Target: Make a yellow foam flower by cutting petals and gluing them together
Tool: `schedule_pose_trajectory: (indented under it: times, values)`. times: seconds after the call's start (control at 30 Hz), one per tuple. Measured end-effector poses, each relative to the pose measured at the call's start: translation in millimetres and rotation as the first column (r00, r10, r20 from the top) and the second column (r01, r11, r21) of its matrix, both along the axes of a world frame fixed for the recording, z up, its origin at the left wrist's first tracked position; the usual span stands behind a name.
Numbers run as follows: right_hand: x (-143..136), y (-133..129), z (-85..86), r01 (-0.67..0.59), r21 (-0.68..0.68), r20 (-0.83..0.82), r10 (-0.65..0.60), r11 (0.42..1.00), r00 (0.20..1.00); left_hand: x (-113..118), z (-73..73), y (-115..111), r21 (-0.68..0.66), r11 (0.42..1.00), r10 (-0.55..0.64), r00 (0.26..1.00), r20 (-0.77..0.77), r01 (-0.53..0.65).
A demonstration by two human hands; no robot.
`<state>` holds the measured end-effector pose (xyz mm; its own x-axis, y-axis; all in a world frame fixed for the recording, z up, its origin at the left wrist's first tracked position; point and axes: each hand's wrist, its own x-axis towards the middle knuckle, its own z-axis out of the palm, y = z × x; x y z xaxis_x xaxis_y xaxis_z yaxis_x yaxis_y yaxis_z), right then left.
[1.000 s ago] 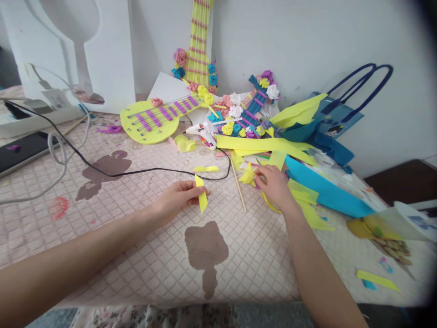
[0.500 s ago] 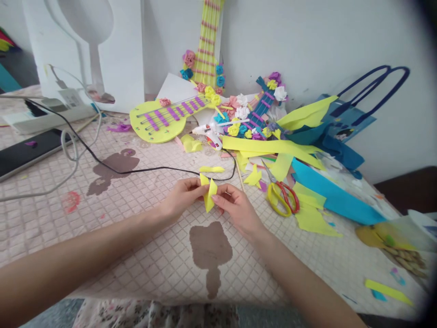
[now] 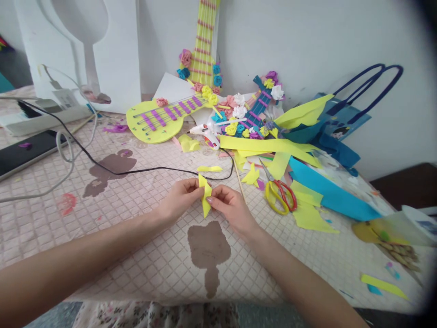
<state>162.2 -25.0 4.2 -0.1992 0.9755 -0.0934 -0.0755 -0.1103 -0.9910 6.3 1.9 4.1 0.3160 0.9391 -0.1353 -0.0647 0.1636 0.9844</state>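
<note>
Between my two hands, above the quilted tablecloth (image 3: 143,255), is a small folded piece of yellow crepe paper (image 3: 205,200), pointed at its top and bottom. My left hand (image 3: 184,197) pinches its left side between thumb and fingers. On its right side, the thumb and curled fingers of my right hand (image 3: 227,202) are closed on it. Just beyond my fingers lies a twisted yellow paper strip (image 3: 209,169). To the right of it is a yellow paper piece with several points (image 3: 251,175).
Scissors (image 3: 280,196) with yellow and red handles lie right of my hands. A white glue gun (image 3: 208,133) rests farther back, its black cord crossing the table. Behind are a yellow paper guitar (image 3: 153,120), a blue one (image 3: 258,109) with paper flowers, and a blue bag (image 3: 348,120).
The yellow paper has been pressed narrower: its two upright points stood apart, and now they lie closer together. My hands have drawn slightly nearer each other. The view has shifted slightly.
</note>
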Motion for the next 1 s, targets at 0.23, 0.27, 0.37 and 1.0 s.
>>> schedule_pose_trajectory:
  times: [0.23,0.27,0.37,1.0]
  values:
    - [-6.4,-2.8,-3.0,-0.016,0.064,-0.009,0.017,0.998,1.000,7.3,-5.0,-4.8,-0.296,0.948,-0.009,0.934,0.357,0.122]
    - [-7.0,-3.2,-3.4,-0.035,0.066,0.010,0.035,0.997,0.999,7.8,-4.2,-4.7,-0.321,0.939,0.009,0.925,0.380,0.123]
    - [-7.4,-3.0,-3.4,-0.044,0.043,0.052,0.041,0.998,0.998,6.5,-0.5,-1.0,-0.318,0.944,0.056,0.911,0.408,0.084]
    - [21.0,15.4,8.8,-0.019,0.152,0.262,-0.022,0.988,0.965,-1.4,0.8,-2.5,-0.116,0.988,-0.090,0.993,0.076,0.098]
